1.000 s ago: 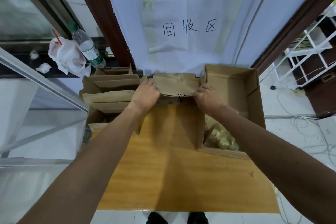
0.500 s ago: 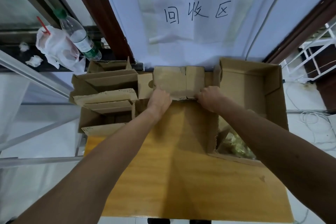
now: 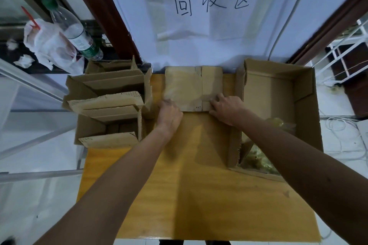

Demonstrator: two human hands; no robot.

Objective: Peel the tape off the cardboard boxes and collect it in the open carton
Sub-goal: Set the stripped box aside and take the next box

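Cardboard, brown, all over a yellow wooden surface (image 3: pixel 189 195).

- Flattened box (image 3: pixel 193 87) lies at the far middle of the surface, against the wall. Its far edge sits under a white sheet with handwritten characters (image 3: pixel 211 2).
- My left hand (image 3: pixel 170 113) is at the near left corner of the flattened box. The fingers are curled at its edge and gripping it. This side is blurred, so finger detail is lost.
- My right hand (image 3: pixel 227 108) is at the near right corner. The fingers are bent with their tips down on the top face and the thumb at the near edge, pinching the cardboard there. A small squarish patch sits just beside the fingertips; I cannot tell whether it is tape.
- Open carton (image 3: pixel 304 105) stands at the right, touching the surface's right edge, flaps up. My right forearm crosses its near left wall.
- Tape wad (image 3: pixel 258 159), yellowish, crumpled and glossy, lies in the near part of the open carton, with another bit farther in beside my forearm.
- Stack of boxes (image 3: pixel 111 103) stands at the left edge of the surface, several flaps splayed, just beside my left hand.
- On the dark ledge beyond the stack: a plastic bottle (image 3: pixel 77 36), green cap, tilted, resting against a crumpled white bag (image 3: pixel 47 43).
- Far right: a white rack (image 3: pixel 350 42), and cables (image 3: pixel 338 131) on the floor.
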